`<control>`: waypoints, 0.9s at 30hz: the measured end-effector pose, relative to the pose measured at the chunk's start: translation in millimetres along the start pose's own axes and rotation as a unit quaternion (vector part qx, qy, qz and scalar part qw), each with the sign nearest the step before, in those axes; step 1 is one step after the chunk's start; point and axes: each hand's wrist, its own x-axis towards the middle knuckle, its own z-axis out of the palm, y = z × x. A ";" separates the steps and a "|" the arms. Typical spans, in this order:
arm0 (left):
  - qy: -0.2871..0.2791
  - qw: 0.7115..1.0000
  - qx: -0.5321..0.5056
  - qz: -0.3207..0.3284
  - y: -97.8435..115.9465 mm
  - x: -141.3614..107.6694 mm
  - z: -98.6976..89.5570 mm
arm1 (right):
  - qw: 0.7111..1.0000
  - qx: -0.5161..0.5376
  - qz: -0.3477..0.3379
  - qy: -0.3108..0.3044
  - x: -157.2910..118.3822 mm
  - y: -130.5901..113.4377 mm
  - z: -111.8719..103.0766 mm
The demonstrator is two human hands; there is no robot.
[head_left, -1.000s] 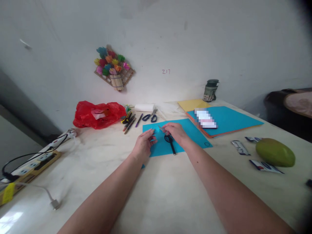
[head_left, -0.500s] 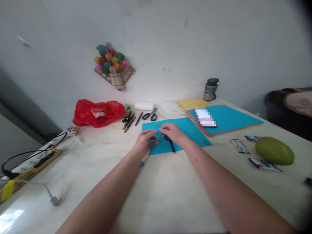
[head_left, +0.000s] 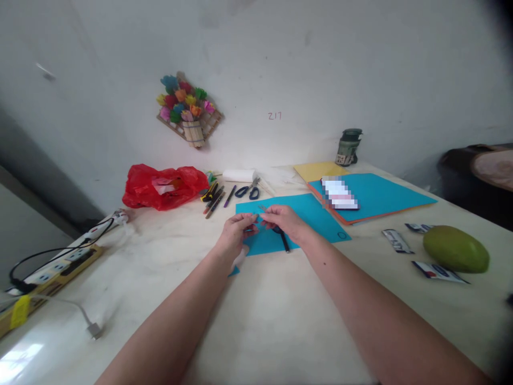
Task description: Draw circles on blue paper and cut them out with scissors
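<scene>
My left hand (head_left: pixel 237 231) is pinched at the fingertips, close to my right hand's fingers, over a blue paper sheet (head_left: pixel 308 216). Whatever its fingers hold is too small to make out. My right hand (head_left: pixel 286 222) is closed too, and a thin pointed thing (head_left: pixel 262 208) shows beyond its fingertips; its kind is unclear. Under that hand a black stick-like thing (head_left: pixel 284 241) with a pale end lies on the sheet. A small circle (head_left: pixel 341 236) is drawn near the sheet's right corner. By my left wrist lies a small blue paper scrap (head_left: pixel 234 271).
Behind my hands are blue-handled scissors (head_left: pixel 254 192), several pens (head_left: pixel 214 206), a white roll (head_left: pixel 239 175) and a red plastic bag (head_left: pixel 164 187). A phone (head_left: pixel 340 193) rests on stacked paper (head_left: pixel 393 192). Right: a green fruit (head_left: pixel 455 248) and sachets (head_left: pixel 396 241). Left: a power strip (head_left: pixel 68 267).
My fingertips have come closer together, the left hand's fingers closing more and the right hand shifting slightly. The whole view has moved a little; the table things stay put.
</scene>
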 end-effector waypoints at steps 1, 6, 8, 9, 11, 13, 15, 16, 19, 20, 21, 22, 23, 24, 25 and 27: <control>0.000 1.000 -0.006 -0.001 -0.1 -0.3 0.2 | 1.000 -0.012 -0.003 0.012 -0.5 -0.5 1.6; 0.001 0.999 -0.021 -0.033 5.4 0.2 1.2 | 0.999 -0.029 -0.012 0.030 0.0 1.0 4.2; 0.002 0.999 -0.020 -0.045 8.0 1.1 1.1 | 0.999 -0.035 -0.017 0.016 0.4 2.8 3.4; 0.002 0.999 -0.010 -0.044 8.8 1.4 0.8 | 0.999 -0.039 -0.018 0.008 0.3 3.5 3.0; -0.001 0.999 0.023 -0.028 9.0 1.3 0.0 | 0.999 -0.046 -0.017 -0.006 -0.1 4.6 2.5; -0.005 0.999 0.048 -0.015 7.9 0.6 -1.0 | 0.999 -0.048 -0.018 -0.015 -0.3 5.0 2.5; -0.005 0.999 0.044 -0.012 6.6 0.0 -1.8 | 0.999 -0.046 -0.021 -0.014 0.1 5.2 2.4; -0.003 0.999 0.035 -0.011 6.3 -0.1 -2.2 | 0.999 -0.043 -0.022 -0.008 0.6 5.3 2.2; 0.013 1.000 0.004 -0.012 6.8 0.3 -2.6 | 0.999 -0.020 -0.020 0.041 2.6 6.4 0.0; 0.018 1.000 -0.003 -0.013 7.4 0.5 -2.5 | 0.998 -0.016 -0.019 0.066 3.2 7.0 -1.6; 0.022 1.000 -0.008 -0.015 8.0 0.7 -2.5 | 0.996 -0.020 -0.018 0.090 3.7 7.6 -3.5; 0.023 1.000 -0.012 -0.016 8.6 0.9 -2.4 | 0.993 -0.036 -0.019 0.113 4.1 8.2 -5.9; 0.024 0.999 -0.014 -0.016 9.2 1.1 -2.4 | 0.989 -0.063 -0.020 0.133 4.5 8.8 -8.5; 0.025 0.999 -0.017 -0.016 9.5 1.2 -2.4 | 0.984 -0.097 -0.022 0.149 4.9 9.3 -11.2; 0.025 0.999 -0.019 -0.016 9.7 1.3 -2.5 | 0.977 -0.137 -0.031 0.161 5.3 9.5 -13.6; 0.025 0.999 -0.022 -0.015 9.6 1.6 -2.9 | 0.954 -0.225 -0.077 0.181 6.6 9.7 -17.0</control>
